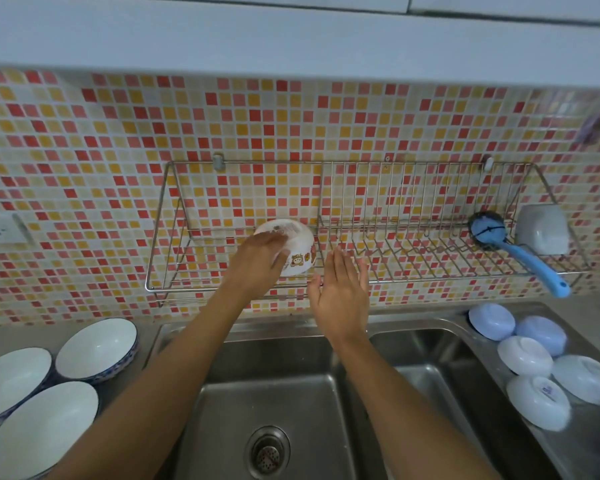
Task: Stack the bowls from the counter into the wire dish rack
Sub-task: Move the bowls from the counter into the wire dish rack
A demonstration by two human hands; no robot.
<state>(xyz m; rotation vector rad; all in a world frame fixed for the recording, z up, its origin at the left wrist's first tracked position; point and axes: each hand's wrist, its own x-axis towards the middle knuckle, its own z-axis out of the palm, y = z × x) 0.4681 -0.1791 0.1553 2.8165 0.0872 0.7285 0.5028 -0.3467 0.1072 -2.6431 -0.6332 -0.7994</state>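
Observation:
A wire dish rack (413,278) hangs on the tiled wall above the sink. In its left section lies a small white bowl with cartoon print (300,252), upside down. My left hand (257,261) rests on that bowl's base and side. My right hand (340,292) is flat and empty just right of the bowl, in front of the rack's front rail. Three large white bowls with blue rims (96,348) stand upright on the counter at the left. Several small white and pale blue bowls (525,355) lie upside down on the drainboard at the right.
A double steel sink (291,393) lies below my arms. At the rack's right end are a blue-handled brush (520,254) and a white container (542,228). A wall socket (0,228) sits at the far left. A cabinet underside spans the top.

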